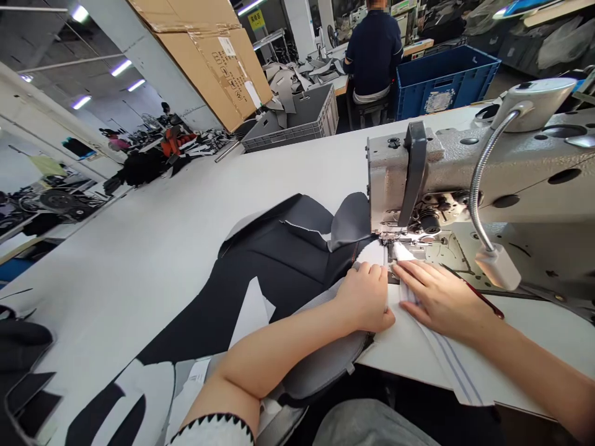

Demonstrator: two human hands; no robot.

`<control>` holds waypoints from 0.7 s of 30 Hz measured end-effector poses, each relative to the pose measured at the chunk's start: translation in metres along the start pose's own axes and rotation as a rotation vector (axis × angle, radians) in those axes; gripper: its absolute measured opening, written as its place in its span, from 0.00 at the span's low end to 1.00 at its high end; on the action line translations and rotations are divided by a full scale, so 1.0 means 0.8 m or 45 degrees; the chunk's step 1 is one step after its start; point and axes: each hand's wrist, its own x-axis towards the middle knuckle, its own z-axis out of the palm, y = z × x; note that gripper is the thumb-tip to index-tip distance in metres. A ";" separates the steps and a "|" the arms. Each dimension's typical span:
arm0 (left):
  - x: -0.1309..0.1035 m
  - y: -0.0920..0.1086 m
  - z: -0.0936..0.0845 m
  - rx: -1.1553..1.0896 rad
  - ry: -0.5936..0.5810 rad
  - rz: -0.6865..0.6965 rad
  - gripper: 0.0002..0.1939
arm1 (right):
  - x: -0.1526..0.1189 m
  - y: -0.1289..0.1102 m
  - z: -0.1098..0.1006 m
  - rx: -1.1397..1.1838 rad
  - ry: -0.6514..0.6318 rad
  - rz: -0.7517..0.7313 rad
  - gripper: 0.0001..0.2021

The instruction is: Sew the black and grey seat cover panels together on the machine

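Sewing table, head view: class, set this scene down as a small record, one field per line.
Machine: sewing machine, right side
Light: lamp on flexible metal neck
Left hand: left hand, fingers curled, near the needle area
Right hand: right hand laid on a lined white strip
Fabric: dark piece spread left of the machine
Surface: white table
Background: seated person, blue crate, cardboard box

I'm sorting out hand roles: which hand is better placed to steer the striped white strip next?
Right, I'd judge: the right hand rests on the striped white strip, while the left hand is off the strip, beside the dark fabric.
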 end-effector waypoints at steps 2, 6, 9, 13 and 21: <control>0.001 0.002 -0.001 0.006 -0.030 -0.013 0.32 | 0.001 0.007 0.001 0.138 -0.030 0.011 0.21; 0.001 0.003 -0.001 0.002 -0.039 -0.037 0.32 | 0.009 0.017 0.014 0.216 -0.025 0.019 0.16; -0.002 -0.003 -0.001 -0.053 -0.003 -0.009 0.30 | 0.013 0.011 0.020 0.029 0.048 0.055 0.16; -0.006 -0.022 0.004 -0.187 0.045 0.067 0.33 | 0.012 0.001 0.014 -0.045 0.011 0.090 0.24; -0.006 -0.064 0.020 -0.845 0.233 0.171 0.32 | 0.039 0.001 -0.002 -0.109 -0.241 0.247 0.38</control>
